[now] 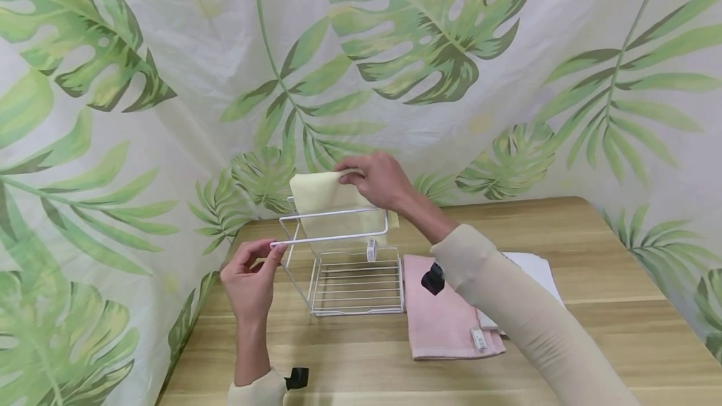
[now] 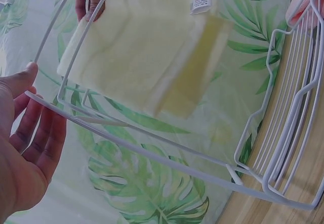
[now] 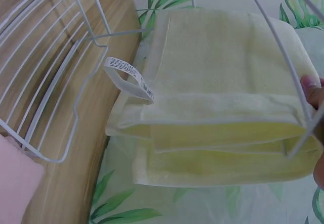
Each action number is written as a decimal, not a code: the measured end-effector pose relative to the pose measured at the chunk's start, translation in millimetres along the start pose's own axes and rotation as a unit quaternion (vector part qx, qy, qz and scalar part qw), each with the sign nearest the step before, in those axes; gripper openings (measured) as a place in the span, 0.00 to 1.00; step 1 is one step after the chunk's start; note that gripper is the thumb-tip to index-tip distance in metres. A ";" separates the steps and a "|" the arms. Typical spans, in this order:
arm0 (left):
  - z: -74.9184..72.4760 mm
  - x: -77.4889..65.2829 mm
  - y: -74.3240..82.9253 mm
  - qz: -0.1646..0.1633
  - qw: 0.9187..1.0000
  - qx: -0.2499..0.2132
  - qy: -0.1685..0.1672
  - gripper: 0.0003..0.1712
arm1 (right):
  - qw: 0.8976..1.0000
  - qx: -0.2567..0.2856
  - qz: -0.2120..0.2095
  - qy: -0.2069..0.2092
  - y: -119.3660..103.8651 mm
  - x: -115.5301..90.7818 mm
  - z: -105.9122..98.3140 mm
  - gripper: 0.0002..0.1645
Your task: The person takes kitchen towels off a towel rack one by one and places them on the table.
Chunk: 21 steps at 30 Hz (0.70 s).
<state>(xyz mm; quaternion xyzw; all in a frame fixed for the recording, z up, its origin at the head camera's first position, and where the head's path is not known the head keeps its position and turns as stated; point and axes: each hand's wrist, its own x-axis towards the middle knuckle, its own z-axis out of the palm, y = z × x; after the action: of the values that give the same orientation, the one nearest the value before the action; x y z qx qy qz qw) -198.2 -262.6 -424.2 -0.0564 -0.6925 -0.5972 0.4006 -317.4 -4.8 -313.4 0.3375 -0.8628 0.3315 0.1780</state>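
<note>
A white wire rack (image 1: 361, 312) stands on the wooden table, with raised bars above a slatted base. My left hand (image 1: 251, 281) pinches the front left corner of its upper bar (image 1: 338, 238) between thumb and fingers. My right hand (image 1: 383, 183) grips the top edge of a folded pale yellow towel (image 1: 324, 199), which hangs behind the rack's upper front bars, above the base. A white label (image 3: 130, 77) sticks out from the towel's side. In the right wrist view, the towel's folded layers spread apart along one edge.
A folded pink towel (image 1: 434, 331) with a white tag lies to the right of the rack's base. Beside it is a white cloth (image 1: 538, 271), partly hidden by my right sleeve. A leaf-patterned curtain (image 1: 395, 130) hangs behind the wooden table (image 1: 350, 368).
</note>
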 end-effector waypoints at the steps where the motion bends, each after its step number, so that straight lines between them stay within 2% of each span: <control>1: 0.2 0.0 -0.1 0.000 1.000 0.000 0.001 0.09 | 1.000 0.002 -0.003 0.004 -0.1 0.6 -2.2 0.12; 9: 1.3 0.5 -1.2 0.006 1.000 -0.012 0.003 0.10 | 0.998 0.010 -0.043 0.039 -6.2 5.4 -21.0 0.10; 21: 2.3 0.5 -0.7 0.001 1.000 -0.013 0.004 0.10 | 0.992 0.055 -0.078 0.087 -20.6 12.0 -47.4 0.08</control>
<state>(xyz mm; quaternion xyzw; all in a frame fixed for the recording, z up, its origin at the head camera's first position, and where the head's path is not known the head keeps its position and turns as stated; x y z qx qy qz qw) -200.0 -261.0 -424.4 -0.0601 -0.6830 -0.6059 0.4035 -307.6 11.1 -263.8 0.3833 -0.7957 0.3912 0.2588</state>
